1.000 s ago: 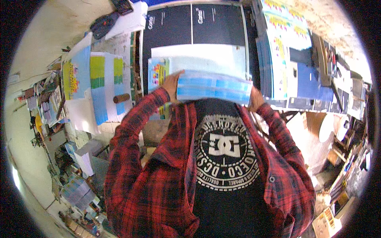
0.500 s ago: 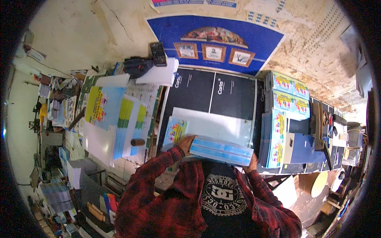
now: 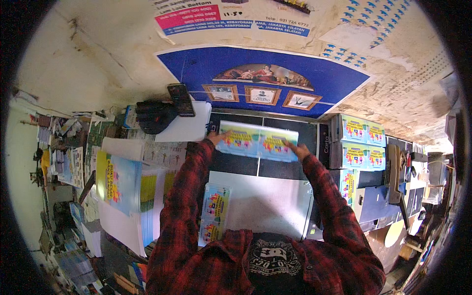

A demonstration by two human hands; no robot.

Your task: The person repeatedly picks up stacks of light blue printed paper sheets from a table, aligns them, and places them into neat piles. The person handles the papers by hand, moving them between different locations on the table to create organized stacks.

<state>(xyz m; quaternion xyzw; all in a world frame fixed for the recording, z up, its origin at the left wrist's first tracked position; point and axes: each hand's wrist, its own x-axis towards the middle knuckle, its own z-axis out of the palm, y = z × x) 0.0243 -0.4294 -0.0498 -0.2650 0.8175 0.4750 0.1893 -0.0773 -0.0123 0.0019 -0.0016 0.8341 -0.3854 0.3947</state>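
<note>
Near the wall, both my hands grip the two ends of a stack of booklets [image 3: 246, 143], its colourful yellow, green and blue covers facing up. My left hand [image 3: 215, 139] closes on the left end, and my right hand [image 3: 299, 149] has the right end. The stack is slightly blurred, so I cannot tell if it touches the black table covering [image 3: 290, 129] below. Closer to me lies a pale grey board [image 3: 268, 199]. More booklets [image 3: 215, 204] with the same covers lie along its left side.
Piles of matching booklets [image 3: 355, 129] stand to the right, beside a long brown tool [image 3: 395, 172]. On the left are stacks of large printed sheets [image 3: 118, 182]. White paper [image 3: 184, 127], a black bundle [image 3: 153, 117] and a dark phone-like device [image 3: 181, 100] sit by the wall.
My hands have carried the booklet stack from near my chest forward toward the wall. Its blue page edges faced me before; now its covers show. My view has also shifted upward.
</note>
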